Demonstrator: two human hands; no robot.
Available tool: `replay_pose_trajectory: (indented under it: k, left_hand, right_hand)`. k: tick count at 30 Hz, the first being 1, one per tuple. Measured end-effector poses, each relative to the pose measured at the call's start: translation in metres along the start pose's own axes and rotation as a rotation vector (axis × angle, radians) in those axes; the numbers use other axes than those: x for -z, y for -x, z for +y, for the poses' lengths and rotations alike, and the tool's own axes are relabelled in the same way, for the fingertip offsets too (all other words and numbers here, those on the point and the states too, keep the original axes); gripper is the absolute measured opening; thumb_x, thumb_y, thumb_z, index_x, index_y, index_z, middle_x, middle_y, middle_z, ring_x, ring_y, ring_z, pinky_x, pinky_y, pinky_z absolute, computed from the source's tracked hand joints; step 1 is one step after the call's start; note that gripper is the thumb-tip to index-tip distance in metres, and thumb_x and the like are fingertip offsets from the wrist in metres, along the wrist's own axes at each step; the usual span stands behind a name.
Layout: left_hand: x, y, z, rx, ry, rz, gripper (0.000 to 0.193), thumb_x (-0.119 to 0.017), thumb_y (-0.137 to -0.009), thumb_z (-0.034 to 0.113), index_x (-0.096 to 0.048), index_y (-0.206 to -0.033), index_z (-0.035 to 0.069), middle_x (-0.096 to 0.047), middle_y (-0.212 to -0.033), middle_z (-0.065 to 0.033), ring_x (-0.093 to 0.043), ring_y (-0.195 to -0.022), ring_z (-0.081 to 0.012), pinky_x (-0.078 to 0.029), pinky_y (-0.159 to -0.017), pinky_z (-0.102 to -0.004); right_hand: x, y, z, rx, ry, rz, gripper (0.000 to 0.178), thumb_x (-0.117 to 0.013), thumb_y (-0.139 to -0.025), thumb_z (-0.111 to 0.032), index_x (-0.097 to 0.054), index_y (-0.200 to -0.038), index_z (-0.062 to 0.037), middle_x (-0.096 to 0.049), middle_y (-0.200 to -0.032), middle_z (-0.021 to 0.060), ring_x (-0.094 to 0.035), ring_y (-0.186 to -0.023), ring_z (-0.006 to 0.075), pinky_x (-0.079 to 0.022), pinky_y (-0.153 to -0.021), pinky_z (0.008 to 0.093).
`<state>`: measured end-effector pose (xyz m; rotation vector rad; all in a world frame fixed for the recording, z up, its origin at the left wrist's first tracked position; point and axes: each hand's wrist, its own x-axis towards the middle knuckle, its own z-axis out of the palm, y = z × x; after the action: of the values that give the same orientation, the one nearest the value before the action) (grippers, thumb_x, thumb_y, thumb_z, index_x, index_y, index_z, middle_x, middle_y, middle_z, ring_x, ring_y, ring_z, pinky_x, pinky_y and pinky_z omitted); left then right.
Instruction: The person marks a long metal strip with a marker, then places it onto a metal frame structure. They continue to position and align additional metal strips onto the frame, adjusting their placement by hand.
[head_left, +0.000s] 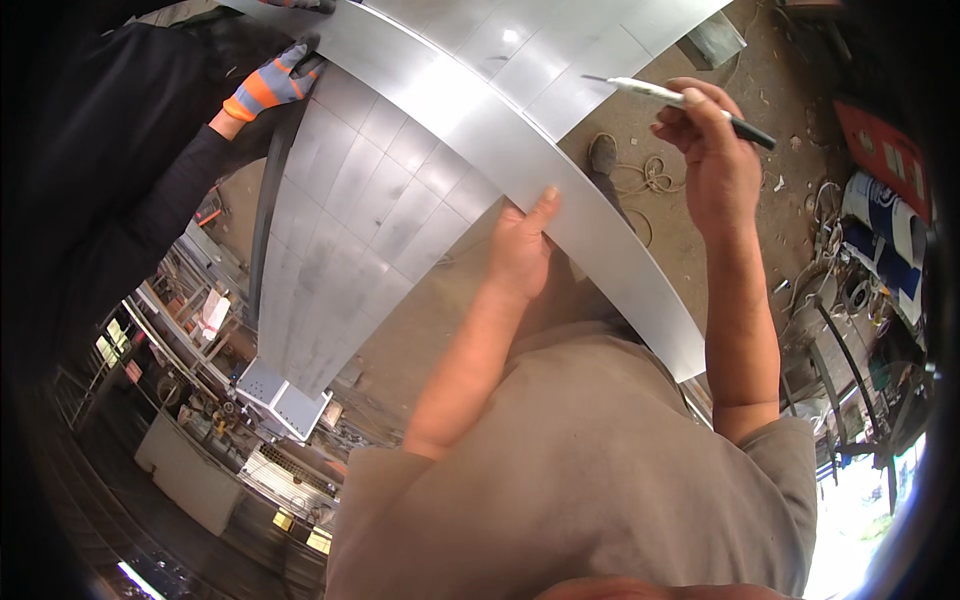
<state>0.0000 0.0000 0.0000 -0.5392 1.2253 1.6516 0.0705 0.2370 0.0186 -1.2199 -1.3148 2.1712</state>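
A long, shiny metal strip (pixel 610 240) lies slantwise across a large sheet-metal panel (pixel 370 190) marked with a grid of lines. My left hand (pixel 522 250) grips the strip's near edge, thumb on top; its other fingers are mostly hidden underneath. Raised to the right of the strip, my right hand (pixel 715 150) is closed round a marker pen (pixel 650 90), white with a black rear end. The pen's thin dark tip points left, over the panel's right edge and apart from the metal. At the strip's far left end, a co-worker's hand in an orange and grey glove (pixel 272 90) touches its edge.
A coil of thin rope (pixel 655 178) and a shoe (pixel 602 152) are on the brown floor beyond the strip. Cables, a red box (pixel 880 150) and blue-white sheeting (pixel 888 235) crowd the right. A white metal box (pixel 280 402) stands at lower left among clutter.
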Motion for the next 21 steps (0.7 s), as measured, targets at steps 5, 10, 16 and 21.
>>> replay_pose_trajectory:
  k: [5,10,16,21]
  left_hand:
    - [0.007,-0.005,0.015,-0.018,-0.047,0.045,0.046,-0.067,-0.107,0.019,-0.048,-0.148,0.007,-0.062,-0.137,-0.0047,-0.06,-0.125,-0.0189,-0.051,-0.106,-0.0392]
    - [0.0,-0.009,0.001,0.002,-0.025,0.018,0.043,-0.07,-0.105,0.022,-0.056,-0.143,0.009,-0.068,-0.134,-0.0033,-0.064,-0.124,-0.02,-0.052,-0.107,-0.0418]
    - [-0.008,-0.014,0.008,0.047,-0.061,-0.012,0.043,-0.069,-0.106,0.024,-0.056,-0.143,0.009,-0.067,-0.135,-0.0041,-0.063,-0.125,-0.0213,-0.051,-0.108,-0.0432]
    - [-0.047,-0.018,0.015,0.036,-0.011,-0.067,0.044,-0.07,-0.105,0.022,-0.055,-0.143,0.007,-0.067,-0.136,-0.0049,-0.063,-0.125,-0.0224,-0.051,-0.109,-0.0434]
  right_hand:
    - [-0.021,-0.001,0.012,0.031,0.13,-0.059,0.034,-0.065,-0.104,-0.024,-0.07,-0.123,0.0036,-0.072,-0.104,0.01,-0.07,-0.096,0.0165,-0.058,-0.09,0.0324]
    - [-0.046,0.012,0.023,0.006,0.224,-0.137,0.03,-0.069,-0.104,-0.022,-0.073,-0.123,0.0012,-0.073,-0.098,0.0068,-0.068,-0.092,0.0127,-0.055,-0.087,0.0289]
    - [-0.038,0.02,0.014,0.099,0.063,0.099,0.033,-0.065,-0.107,-0.023,-0.07,-0.127,0.0027,-0.073,-0.107,0.0099,-0.07,-0.1,0.0161,-0.058,-0.092,0.0334]
    - [0.01,0.023,-0.004,0.114,-0.047,0.192,0.038,-0.066,-0.105,-0.027,-0.067,-0.131,0.0017,-0.072,-0.11,0.0115,-0.07,-0.106,0.0199,-0.056,-0.099,0.0349]
